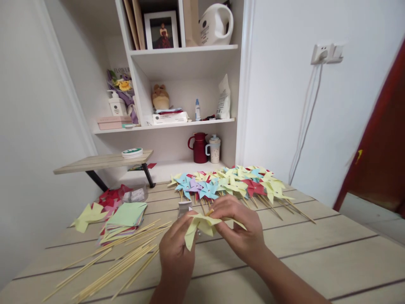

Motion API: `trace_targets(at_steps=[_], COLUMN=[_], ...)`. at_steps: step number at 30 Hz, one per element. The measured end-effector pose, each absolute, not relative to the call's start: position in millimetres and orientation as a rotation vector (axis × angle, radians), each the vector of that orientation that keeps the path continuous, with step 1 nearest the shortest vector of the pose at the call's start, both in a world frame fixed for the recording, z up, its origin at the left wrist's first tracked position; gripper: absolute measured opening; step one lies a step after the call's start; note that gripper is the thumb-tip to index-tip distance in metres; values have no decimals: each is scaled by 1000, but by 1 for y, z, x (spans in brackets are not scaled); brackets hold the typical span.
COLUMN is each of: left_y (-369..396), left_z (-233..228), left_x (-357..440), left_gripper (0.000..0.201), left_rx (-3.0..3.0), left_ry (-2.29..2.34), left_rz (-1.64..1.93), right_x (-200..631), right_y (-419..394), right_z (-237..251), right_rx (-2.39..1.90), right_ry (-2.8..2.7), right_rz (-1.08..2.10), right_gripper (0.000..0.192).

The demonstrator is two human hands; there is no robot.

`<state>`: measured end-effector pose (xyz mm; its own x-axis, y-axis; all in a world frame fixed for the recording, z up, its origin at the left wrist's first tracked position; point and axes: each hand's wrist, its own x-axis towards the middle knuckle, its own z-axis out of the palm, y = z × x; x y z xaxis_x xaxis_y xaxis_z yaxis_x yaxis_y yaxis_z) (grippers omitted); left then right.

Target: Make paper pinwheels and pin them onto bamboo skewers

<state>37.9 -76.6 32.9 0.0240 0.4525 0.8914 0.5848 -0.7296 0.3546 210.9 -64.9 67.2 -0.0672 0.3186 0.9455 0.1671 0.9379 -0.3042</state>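
Note:
Both hands hold a yellow paper pinwheel (202, 226) just above the wooden table (316, 249). My left hand (175, 249) pinches its left side, with one paper flap hanging down. My right hand (240, 228) grips the right side, fingers curled over the folded centre. Behind the hands lies a heap of finished pinwheels (230, 183) in yellow, blue, red and purple, their sticks pointing toward me.
Several bamboo skewers (126, 257) are scattered at the left front. A stack of cut coloured paper squares (123, 219) sits beyond them, beside a small clear container (134, 194). A white shelf unit (183, 122) stands at the back with a red jug (199, 147).

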Motion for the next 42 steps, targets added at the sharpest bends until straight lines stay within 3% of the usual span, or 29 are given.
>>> trace_targets(at_steps=[3,7,13,19,28,42], left_y=[-76,-77,-80,-86,-75,-53], left_z=[33,32,35,45,39,21], left_x=[37,38,35,28,33,34], left_gripper=[27,32,37,32,23,21], left_rx=[-2112,-2038,-2002,-1957,-1934,-2214], left_ry=[-1038,-961,-872,-759,-808,-1057], left_rz=[-1777,-1697,-1505,-1351,-1591,-1610], right_x=[210,210,212,215,215,218], right_y=[-62,-59,-64,-70,-67,-38], right_z=[61,57,70,77,72,52], right_rx=[-344,-332,-325,-323,-176,-579], right_ry=[-1588,-1563,-1678,-1751,-1819,-1737], right_rz=[185,183,26,-172,-367,136], right_gripper=[23,43,25,28,26,6])
